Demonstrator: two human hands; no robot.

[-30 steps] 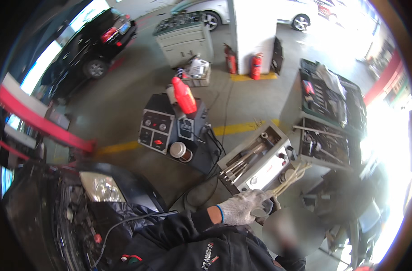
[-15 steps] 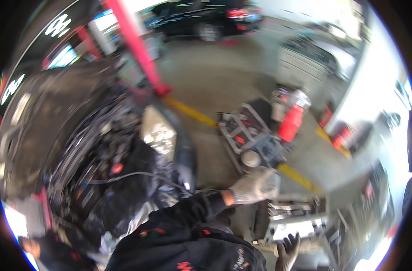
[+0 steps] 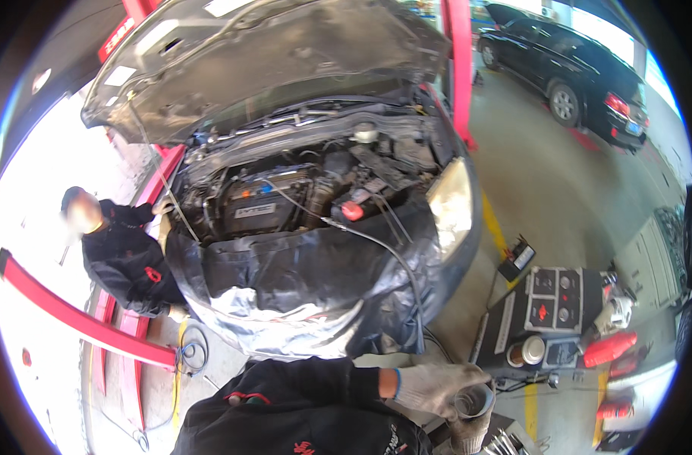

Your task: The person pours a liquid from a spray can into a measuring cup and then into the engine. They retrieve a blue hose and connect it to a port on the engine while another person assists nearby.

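Gloved hands at the front of a car under service. A translucent cup (image 3: 473, 402) is held at the lower right, near the gauge-fitted equipment box (image 3: 543, 303); its contents cannot be made out. It is gripped by the curled fingers of the left hand (image 3: 435, 385); the right hand (image 3: 467, 435) is placed beneath, though whether it is closed cannot be told. The hood (image 3: 270, 45) is already raised, the black protective cover (image 3: 300, 269) is draped over the front end, and a hose (image 3: 391, 254) is laid across it. The cup is not yet set down, nor the hood lowered.
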